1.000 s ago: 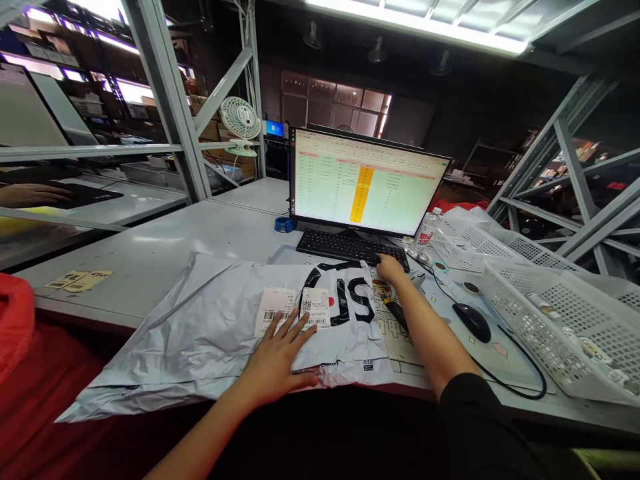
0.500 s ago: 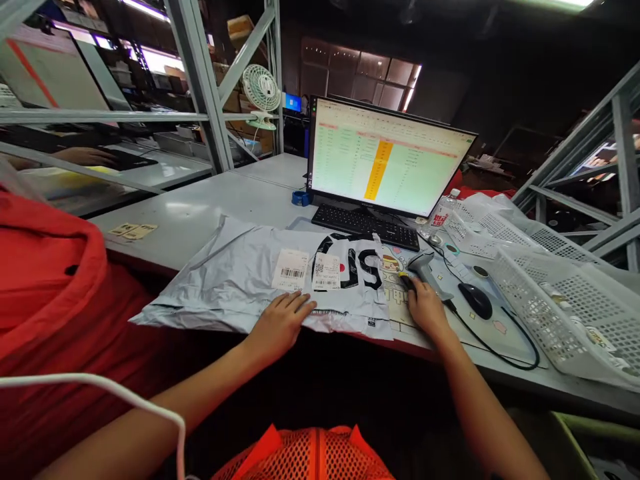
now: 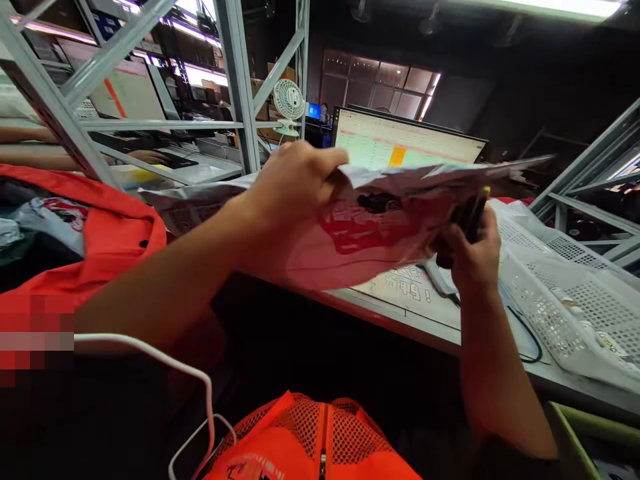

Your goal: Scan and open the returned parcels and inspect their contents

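Observation:
A plastic mailing bag (image 3: 370,220), its underside reddish in the shade, is lifted off the table and tilted toward me. My left hand (image 3: 300,177) is closed on its near upper edge, thumb pointing right. At the bag's right end, my right hand (image 3: 473,243) is wrapped round a dark tool with a yellow tip (image 3: 473,213); its exact kind is unclear. That tool is against or just beside the bag, and I cannot tell whether it touches. Below the bag, the grey barcode scanner (image 3: 440,279) lies partly hidden on the printed mat (image 3: 400,293).
Behind the bag stands a monitor (image 3: 415,137). White perforated baskets (image 3: 575,313) fill the table's right side. Metal rack posts (image 3: 235,80) and a small fan (image 3: 289,100) are at the back left. A red cloth-lined container (image 3: 120,233) with garments sits at left; a white cable (image 3: 150,350) crosses below.
The mailing bag has risen from the table, turning its labelled face out of view. My left hand has gone up with it. My right hand has lifted the dark tool to the bag's right end.

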`<move>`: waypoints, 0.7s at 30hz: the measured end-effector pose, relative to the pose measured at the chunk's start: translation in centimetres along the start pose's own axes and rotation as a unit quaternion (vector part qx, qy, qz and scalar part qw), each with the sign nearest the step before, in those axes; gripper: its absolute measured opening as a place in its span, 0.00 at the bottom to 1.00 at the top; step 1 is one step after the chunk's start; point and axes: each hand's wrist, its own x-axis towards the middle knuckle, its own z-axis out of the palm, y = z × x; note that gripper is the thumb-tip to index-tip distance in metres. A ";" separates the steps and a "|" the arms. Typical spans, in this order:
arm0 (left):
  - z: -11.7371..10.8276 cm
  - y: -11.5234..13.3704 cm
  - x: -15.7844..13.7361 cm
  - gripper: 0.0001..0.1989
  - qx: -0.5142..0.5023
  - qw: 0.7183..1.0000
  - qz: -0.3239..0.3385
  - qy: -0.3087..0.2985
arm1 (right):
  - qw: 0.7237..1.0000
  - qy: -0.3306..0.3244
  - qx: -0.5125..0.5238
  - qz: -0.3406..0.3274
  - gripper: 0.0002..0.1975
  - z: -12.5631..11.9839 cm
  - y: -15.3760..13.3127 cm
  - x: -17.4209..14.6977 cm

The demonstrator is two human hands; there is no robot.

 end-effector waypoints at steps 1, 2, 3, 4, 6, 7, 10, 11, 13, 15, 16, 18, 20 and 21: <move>-1.0 0.4 0.9 0.15 -0.036 0.999 0.018 -0.003 | 1.000 0.001 0.020 0.001 0.31 0.2 -0.8 0.9; -1.7 0.5 1.4 0.15 -0.070 0.997 0.028 -0.011 | 0.999 0.006 0.037 0.012 0.28 0.1 -1.2 1.6; -1.9 0.4 1.4 0.14 -0.100 0.994 0.030 -0.027 | 0.998 0.019 0.050 0.030 0.25 -0.2 -1.3 2.1; -1.7 -0.1 0.7 0.14 -0.126 0.990 0.022 -0.055 | 0.996 0.041 0.061 0.047 0.22 -0.7 -1.1 2.3; 0.1 -1.3 -2.8 0.16 -0.191 0.969 -0.014 -0.156 | 0.988 0.113 0.077 0.067 0.20 -2.2 0.0 1.9; 1.5 -1.8 -5.5 0.17 -0.254 0.937 -0.039 -0.237 | 0.983 0.150 0.081 0.072 0.19 -3.1 0.8 1.4; 6.8 -0.5 -15.5 0.16 -0.526 0.758 -0.095 -0.372 | 0.963 0.233 0.077 0.108 0.16 -5.3 2.9 -0.9; 8.5 0.7 -18.7 0.16 -0.547 0.742 -0.104 -0.373 | 0.957 0.250 0.074 0.128 0.15 -5.7 3.4 -1.8; 11.6 3.8 -23.5 0.17 -0.546 0.748 -0.146 -0.347 | 0.943 0.282 0.068 0.160 0.13 -6.0 3.9 -3.2; 14.0 6.4 -25.5 0.16 -0.519 0.777 -0.215 -0.285 | 0.933 0.309 0.059 0.173 0.13 -6.1 4.0 -4.1; 14.7 7.2 -25.5 0.15 -0.503 0.789 -0.246 -0.252 | 0.930 0.319 0.051 0.174 0.13 -6.4 4.1 -4.2; 15.3 7.5 -23.7 0.13 -0.458 0.820 -0.290 -0.182 | 0.928 0.327 0.019 0.175 0.14 -7.9 4.1 -4.2; 14.6 6.3 -20.7 0.13 -0.388 0.867 -0.293 -0.107 | 0.930 0.316 -0.070 0.172 0.15 -10.4 4.0 -4.2; 13.8 5.5 -19.1 0.14 -0.346 0.893 -0.277 -0.073 | 0.932 0.293 -0.140 0.158 0.16 -11.9 3.7 -4.4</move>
